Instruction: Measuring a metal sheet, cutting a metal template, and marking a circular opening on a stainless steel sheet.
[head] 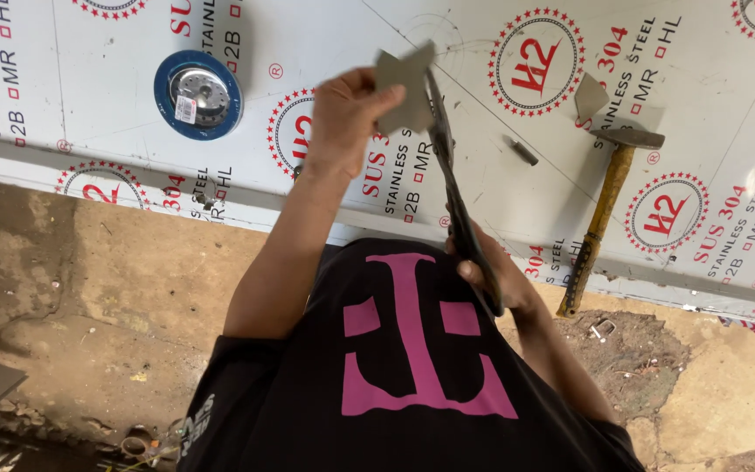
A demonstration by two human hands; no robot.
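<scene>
A person in a black shirt with a big pink shape on it bends over a wide white-covered steel sheet with red round marks (325, 52) that lies low over the dirt ground.

The left hand (342, 118) pinches a small flat grey piece of metal with pointy corners (405, 87), thumb and fingers closed on its edge. The piece is held up in the air above the sheet. The right hand (493, 273) is clenched round the handles of long dark metal cutting shears (452, 188). The blades reach up to the grey piece and touch its right edge. I cannot tell how wide the blades stand.

The grey piece already has cut sides and sharp points, so some cutting looks done. The blades are at its edge, so I think more trimming is left. How much is left I cannot tell.

On the sheet to the right lies a hammer with a yellow wooden handle and grey head (609, 188). Just above the hammer head lies a small grey metal scrap (589, 94). Between the shears and the hammer lies a short dark metal rod (524, 153). Far to the left sits a round blue disc with a shiny middle (198, 93).
</scene>
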